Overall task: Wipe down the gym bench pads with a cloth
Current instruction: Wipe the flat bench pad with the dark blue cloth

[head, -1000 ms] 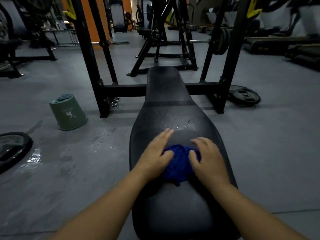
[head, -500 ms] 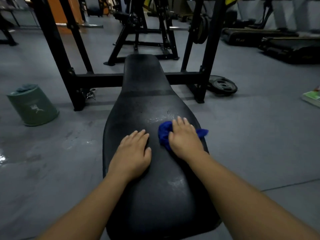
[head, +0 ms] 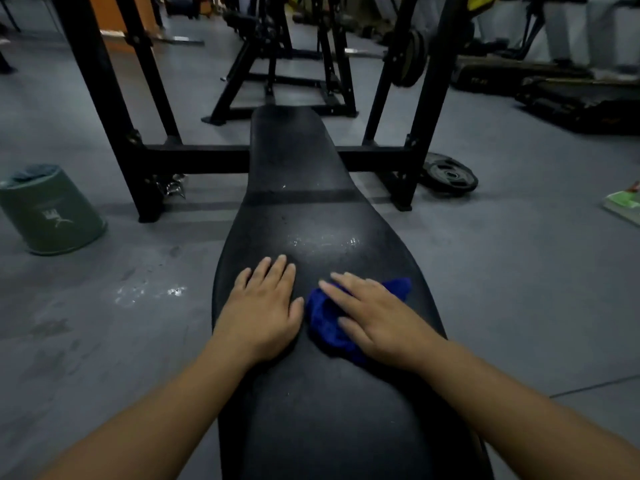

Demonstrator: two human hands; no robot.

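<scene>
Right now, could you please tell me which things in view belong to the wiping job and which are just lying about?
Job: blue cloth, bench pad, right hand pressing the cloth, left hand flat on the pad.
Lying about: weight plate, green bucket, black rack.

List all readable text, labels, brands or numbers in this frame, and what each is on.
Nothing can be read as words or numbers.
green bucket: white crown-like logo; the faint print line above it is too blurred to read.
treadmill: a small marking on its side, too blurred to read.
weight plate: no lettering can be made out.
</scene>
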